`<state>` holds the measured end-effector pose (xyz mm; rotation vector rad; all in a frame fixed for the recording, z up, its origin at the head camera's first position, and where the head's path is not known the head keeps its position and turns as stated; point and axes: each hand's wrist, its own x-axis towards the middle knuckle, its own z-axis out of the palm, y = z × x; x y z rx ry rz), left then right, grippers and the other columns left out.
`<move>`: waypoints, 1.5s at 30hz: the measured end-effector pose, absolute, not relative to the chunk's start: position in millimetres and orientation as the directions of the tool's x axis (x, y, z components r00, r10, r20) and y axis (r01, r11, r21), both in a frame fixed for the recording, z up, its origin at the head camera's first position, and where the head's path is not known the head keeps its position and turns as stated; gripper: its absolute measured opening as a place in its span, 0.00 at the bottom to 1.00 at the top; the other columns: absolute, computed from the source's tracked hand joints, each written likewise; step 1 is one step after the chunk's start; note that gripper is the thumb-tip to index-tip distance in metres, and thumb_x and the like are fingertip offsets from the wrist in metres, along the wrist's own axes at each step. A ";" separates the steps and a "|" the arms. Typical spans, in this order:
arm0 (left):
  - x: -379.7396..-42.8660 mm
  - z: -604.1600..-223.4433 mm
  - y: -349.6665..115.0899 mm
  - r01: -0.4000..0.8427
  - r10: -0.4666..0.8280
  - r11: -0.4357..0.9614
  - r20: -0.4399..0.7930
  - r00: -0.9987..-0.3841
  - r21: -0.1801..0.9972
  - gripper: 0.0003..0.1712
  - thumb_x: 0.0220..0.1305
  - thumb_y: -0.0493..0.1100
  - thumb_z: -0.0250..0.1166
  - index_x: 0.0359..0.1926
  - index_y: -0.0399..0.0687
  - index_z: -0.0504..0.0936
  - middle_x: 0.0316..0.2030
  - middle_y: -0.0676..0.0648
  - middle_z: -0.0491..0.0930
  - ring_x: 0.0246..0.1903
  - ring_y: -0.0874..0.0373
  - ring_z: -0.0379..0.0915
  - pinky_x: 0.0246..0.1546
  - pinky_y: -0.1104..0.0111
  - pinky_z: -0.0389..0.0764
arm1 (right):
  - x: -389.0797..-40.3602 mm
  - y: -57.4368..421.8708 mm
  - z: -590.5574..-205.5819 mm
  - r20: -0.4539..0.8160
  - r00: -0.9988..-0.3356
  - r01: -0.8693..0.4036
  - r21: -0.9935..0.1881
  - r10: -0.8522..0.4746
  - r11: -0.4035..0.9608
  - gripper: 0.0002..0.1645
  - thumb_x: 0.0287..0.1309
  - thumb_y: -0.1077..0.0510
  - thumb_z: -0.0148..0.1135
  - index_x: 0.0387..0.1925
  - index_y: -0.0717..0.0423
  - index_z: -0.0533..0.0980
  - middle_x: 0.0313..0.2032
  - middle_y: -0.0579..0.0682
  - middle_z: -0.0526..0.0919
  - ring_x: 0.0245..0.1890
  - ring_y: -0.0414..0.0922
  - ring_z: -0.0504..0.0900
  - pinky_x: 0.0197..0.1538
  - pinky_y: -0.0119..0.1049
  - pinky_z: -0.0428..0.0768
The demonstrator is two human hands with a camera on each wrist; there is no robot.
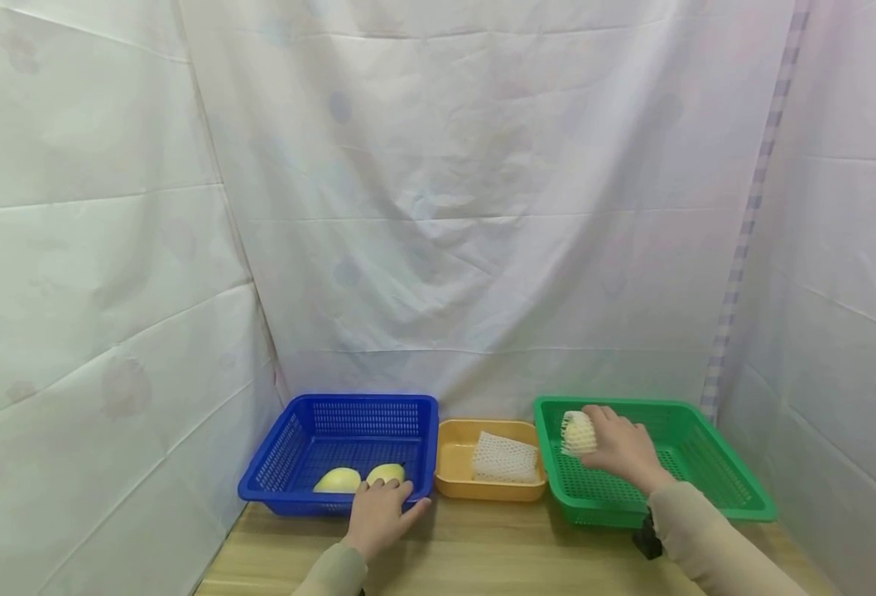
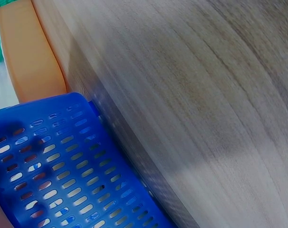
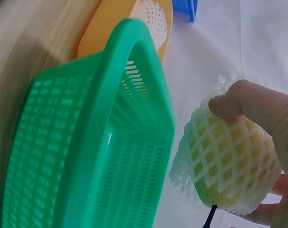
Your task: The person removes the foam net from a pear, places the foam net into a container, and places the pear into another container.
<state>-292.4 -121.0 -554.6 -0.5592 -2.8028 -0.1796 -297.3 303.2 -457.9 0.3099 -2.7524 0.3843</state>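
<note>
My right hand [image 1: 620,447] holds a yellow-green pear [image 3: 220,185] over the green basket [image 1: 736,476]. A white foam net [image 3: 229,147] wraps the pear, and its dark stem sticks out at one end. In the right wrist view the thumb presses the net from one side, with fingers on the other. My left hand [image 1: 380,515] lies over the near rim of the blue basket [image 1: 367,406], fingers relaxed and thumb spread to the right. Its fingertips are beside a bare pear [image 1: 386,473]. Another bare pear [image 1: 338,480] lies just left of it.
Between the two baskets stands a shallow orange tray [image 1: 453,488] with white foam nets [image 1: 505,458] in it. All three containers sit on a wood-grain table [image 1: 498,546]. White cloth [image 1: 483,207] hangs behind and on both sides.
</note>
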 end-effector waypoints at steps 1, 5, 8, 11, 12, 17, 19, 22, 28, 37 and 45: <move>-292.5 -554.5 -120.9 0.393 0.359 0.917 0.291 -0.887 0.068 0.43 0.61 0.80 0.36 0.43 0.56 0.83 0.39 0.50 0.82 0.38 0.49 0.75 0.45 0.43 0.72 | -296.8 301.2 -457.6 0.361 -0.917 -0.259 -0.223 -0.167 0.940 0.48 0.37 0.46 0.75 0.62 0.55 0.68 0.45 0.53 0.77 0.34 0.49 0.75 0.34 0.52 0.70; -292.7 -555.2 -120.6 0.393 0.359 0.916 0.278 -0.891 0.077 0.43 0.61 0.80 0.36 0.44 0.56 0.83 0.40 0.50 0.82 0.39 0.49 0.75 0.46 0.42 0.72 | -294.2 292.9 -455.8 0.351 -0.919 -0.268 -0.224 -0.179 0.937 0.48 0.37 0.47 0.75 0.62 0.55 0.68 0.46 0.53 0.77 0.36 0.50 0.75 0.35 0.52 0.70; -292.6 -555.7 -120.3 0.391 0.359 0.917 0.270 -0.893 0.077 0.43 0.60 0.80 0.36 0.43 0.56 0.83 0.39 0.50 0.82 0.38 0.49 0.75 0.46 0.42 0.71 | -292.2 286.0 -454.8 0.344 -0.921 -0.271 -0.222 -0.184 0.937 0.48 0.38 0.48 0.76 0.62 0.55 0.67 0.49 0.54 0.77 0.38 0.51 0.76 0.37 0.54 0.70; -292.2 -556.4 -120.0 0.390 0.358 0.918 0.267 -0.895 0.076 0.43 0.60 0.80 0.35 0.43 0.57 0.83 0.39 0.50 0.82 0.38 0.49 0.75 0.46 0.43 0.72 | -290.4 279.3 -454.7 0.347 -0.918 -0.278 -0.214 -0.193 0.936 0.48 0.38 0.48 0.76 0.63 0.55 0.67 0.50 0.54 0.77 0.39 0.52 0.76 0.39 0.55 0.71; -292.2 -556.6 -119.9 0.391 0.359 0.917 0.269 -0.894 0.075 0.43 0.60 0.80 0.35 0.43 0.57 0.83 0.39 0.50 0.82 0.38 0.49 0.75 0.45 0.43 0.72 | -289.7 277.0 -454.6 0.350 -0.916 -0.281 -0.212 -0.196 0.936 0.49 0.37 0.48 0.77 0.63 0.55 0.67 0.50 0.54 0.77 0.39 0.52 0.77 0.39 0.55 0.71; -291.4 -556.8 -119.6 0.394 0.362 0.916 0.270 -0.892 0.076 0.43 0.60 0.80 0.35 0.43 0.57 0.83 0.39 0.50 0.82 0.38 0.49 0.75 0.45 0.43 0.72 | -285.6 266.2 -453.8 0.351 -0.912 -0.299 -0.212 -0.213 0.930 0.48 0.36 0.49 0.77 0.62 0.54 0.68 0.49 0.52 0.77 0.37 0.50 0.77 0.37 0.53 0.72; -291.2 -556.7 -119.4 0.397 0.365 0.915 0.269 -0.891 0.076 0.43 0.60 0.80 0.35 0.43 0.56 0.83 0.39 0.50 0.82 0.38 0.49 0.75 0.45 0.43 0.72 | -284.2 262.3 -454.2 0.349 -0.911 -0.303 -0.210 -0.218 0.930 0.48 0.35 0.49 0.77 0.62 0.54 0.68 0.49 0.52 0.77 0.38 0.50 0.77 0.38 0.53 0.72; -290.9 -555.9 -118.9 0.402 0.370 0.913 0.272 -0.888 0.071 0.43 0.61 0.80 0.36 0.43 0.56 0.83 0.38 0.50 0.82 0.37 0.49 0.75 0.45 0.43 0.72 | -282.2 257.0 -455.4 0.349 -0.909 -0.313 -0.208 -0.229 0.927 0.49 0.35 0.48 0.77 0.62 0.54 0.68 0.50 0.52 0.77 0.39 0.50 0.77 0.38 0.53 0.72; -290.5 -556.6 -118.6 0.399 0.367 0.915 0.282 -0.887 0.066 0.41 0.61 0.80 0.36 0.41 0.57 0.83 0.37 0.50 0.81 0.36 0.50 0.75 0.42 0.45 0.73 | -278.7 246.9 -459.6 0.367 -0.895 -0.341 -0.202 -0.253 0.918 0.49 0.33 0.48 0.78 0.61 0.53 0.70 0.51 0.51 0.77 0.40 0.50 0.78 0.39 0.53 0.72; -290.8 -555.4 -121.4 0.404 0.368 0.913 0.310 -0.877 0.057 0.41 0.61 0.79 0.38 0.43 0.56 0.83 0.38 0.50 0.81 0.35 0.50 0.74 0.40 0.47 0.72 | -274.8 226.3 -464.5 0.338 -0.896 -0.369 -0.204 -0.289 0.907 0.51 0.34 0.47 0.77 0.64 0.54 0.69 0.56 0.52 0.76 0.46 0.52 0.78 0.46 0.57 0.72; -293.7 -556.7 -122.2 0.402 0.371 0.914 0.302 -0.878 0.048 0.42 0.61 0.79 0.36 0.43 0.57 0.83 0.38 0.51 0.81 0.37 0.50 0.75 0.41 0.46 0.72 | -271.1 211.2 -470.3 0.321 -0.901 -0.372 -0.221 -0.293 0.901 0.49 0.30 0.48 0.77 0.61 0.51 0.71 0.52 0.47 0.77 0.42 0.47 0.77 0.43 0.52 0.73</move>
